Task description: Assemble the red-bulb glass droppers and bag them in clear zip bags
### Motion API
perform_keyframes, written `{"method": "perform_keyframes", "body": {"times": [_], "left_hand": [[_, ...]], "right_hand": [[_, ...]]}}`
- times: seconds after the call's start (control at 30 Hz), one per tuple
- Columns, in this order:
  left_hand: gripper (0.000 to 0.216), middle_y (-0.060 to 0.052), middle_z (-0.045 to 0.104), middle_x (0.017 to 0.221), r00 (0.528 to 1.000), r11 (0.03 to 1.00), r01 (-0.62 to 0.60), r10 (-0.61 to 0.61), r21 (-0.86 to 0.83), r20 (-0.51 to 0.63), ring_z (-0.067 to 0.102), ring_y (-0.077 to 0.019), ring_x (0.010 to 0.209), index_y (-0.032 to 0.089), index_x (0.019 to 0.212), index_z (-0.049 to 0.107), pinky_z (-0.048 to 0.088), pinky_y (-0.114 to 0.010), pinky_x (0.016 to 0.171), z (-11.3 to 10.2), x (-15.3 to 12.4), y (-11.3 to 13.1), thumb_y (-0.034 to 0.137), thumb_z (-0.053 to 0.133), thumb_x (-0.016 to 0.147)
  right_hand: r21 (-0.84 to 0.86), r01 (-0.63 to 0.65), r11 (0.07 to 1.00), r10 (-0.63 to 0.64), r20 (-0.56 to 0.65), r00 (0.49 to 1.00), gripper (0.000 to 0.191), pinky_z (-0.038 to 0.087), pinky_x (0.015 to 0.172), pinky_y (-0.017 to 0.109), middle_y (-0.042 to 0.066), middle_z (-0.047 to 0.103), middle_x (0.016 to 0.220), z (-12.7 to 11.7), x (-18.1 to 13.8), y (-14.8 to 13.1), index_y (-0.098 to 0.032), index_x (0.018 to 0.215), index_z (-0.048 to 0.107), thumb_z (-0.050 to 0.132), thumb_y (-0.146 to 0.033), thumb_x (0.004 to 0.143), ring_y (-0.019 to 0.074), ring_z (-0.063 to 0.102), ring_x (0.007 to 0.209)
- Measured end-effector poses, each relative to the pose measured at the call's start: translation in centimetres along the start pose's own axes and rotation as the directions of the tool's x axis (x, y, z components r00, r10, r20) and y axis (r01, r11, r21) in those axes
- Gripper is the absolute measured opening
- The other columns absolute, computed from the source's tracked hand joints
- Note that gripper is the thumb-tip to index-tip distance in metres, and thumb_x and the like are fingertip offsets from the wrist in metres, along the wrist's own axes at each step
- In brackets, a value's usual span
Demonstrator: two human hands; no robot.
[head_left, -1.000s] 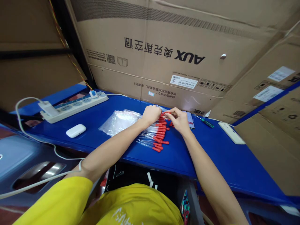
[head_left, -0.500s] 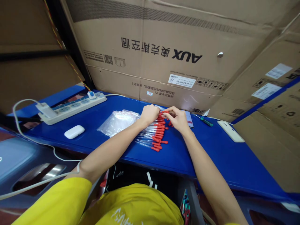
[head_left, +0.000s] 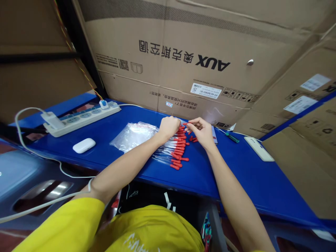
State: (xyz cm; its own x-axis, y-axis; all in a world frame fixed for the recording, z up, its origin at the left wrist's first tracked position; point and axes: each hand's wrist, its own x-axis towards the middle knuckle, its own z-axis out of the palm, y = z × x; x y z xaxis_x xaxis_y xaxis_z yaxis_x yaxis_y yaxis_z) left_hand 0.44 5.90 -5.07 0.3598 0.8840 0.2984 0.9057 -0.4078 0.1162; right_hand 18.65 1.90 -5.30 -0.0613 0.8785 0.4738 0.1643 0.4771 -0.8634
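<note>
Clear droppers with red rubber bulbs (head_left: 178, 152) lie in a row on the blue table, bulbs pointing right. At the far end of the row my left hand (head_left: 169, 127) is closed with its knuckles up; its fingertips and the tube they appear to hold are mostly hidden. Just right of it, my right hand (head_left: 202, 133) pinches a red rubber bulb (head_left: 186, 123) between thumb and fingers. Loose red bulbs (head_left: 193, 139) lie below my right fingers. My left forearm crosses over the clear tubes and beside a stack of clear zip bags (head_left: 133, 135).
A white power strip (head_left: 86, 117) and a white earbud case (head_left: 84, 145) are on the left. To the right lie a phone (head_left: 214, 135), partly hidden, a green-handled screwdriver (head_left: 232, 137) and a pale phone-like slab (head_left: 258, 148). A large cardboard carton (head_left: 170, 77) walls the back.
My right hand has shifted slightly right, widening the gap between the hands, and more loose red bulbs show beneath it. The left hand stays nearly in place. The view has shifted a little.
</note>
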Motion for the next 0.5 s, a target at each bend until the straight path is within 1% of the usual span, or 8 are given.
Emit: {"method": "perform_keyframes", "body": {"times": [0.2, 0.37, 0.5], "left_hand": [[0.028, -0.022, 0.079, 0.103, 1.000, 1.000, -0.019, 0.019, 0.005, 0.002, 0.077, -0.0340, 0.105, 0.014, 0.103, 0.084, 0.056, -0.040, 0.089, -0.02, -0.11, -0.06, 0.015, 0.057, 0.097], [0.028, -0.022, 0.079, 0.102, 1.000, 1.000, -0.023, 0.023, 0.009, 0.000, 0.077, -0.0360, 0.104, 0.014, 0.101, 0.084, 0.057, -0.042, 0.087, 0.06, -0.17, 0.01, 0.017, 0.056, 0.097], [0.028, -0.023, 0.079, 0.100, 1.000, 1.000, -0.018, 0.018, 0.012, 0.002, 0.078, -0.0354, 0.103, 0.014, 0.101, 0.084, 0.057, -0.041, 0.086, 0.00, -0.19, 0.16, 0.016, 0.057, 0.097]], "right_hand": [[0.038, -0.026, 0.999, 0.026, 0.007, 1.000, 0.039, 0.068, 0.073, 0.039, 0.002, 0.080, 0.076, 0.13, -0.19, -0.02, -0.025, 0.087, 0.069, 0.091, -0.056, 0.077, 0.0238, 0.079, 0.071], [0.012, -0.020, 1.000, 0.020, 0.022, 1.000, 0.040, 0.067, 0.072, 0.038, 0.002, 0.080, 0.075, 0.08, -0.24, -0.15, -0.025, 0.085, 0.069, 0.090, -0.058, 0.078, 0.0229, 0.078, 0.069], [-0.011, -0.014, 1.000, 0.015, 0.031, 0.999, 0.041, 0.067, 0.073, 0.040, 0.003, 0.080, 0.075, 0.01, -0.30, -0.17, -0.025, 0.086, 0.068, 0.089, -0.060, 0.079, 0.0232, 0.078, 0.069]]}}
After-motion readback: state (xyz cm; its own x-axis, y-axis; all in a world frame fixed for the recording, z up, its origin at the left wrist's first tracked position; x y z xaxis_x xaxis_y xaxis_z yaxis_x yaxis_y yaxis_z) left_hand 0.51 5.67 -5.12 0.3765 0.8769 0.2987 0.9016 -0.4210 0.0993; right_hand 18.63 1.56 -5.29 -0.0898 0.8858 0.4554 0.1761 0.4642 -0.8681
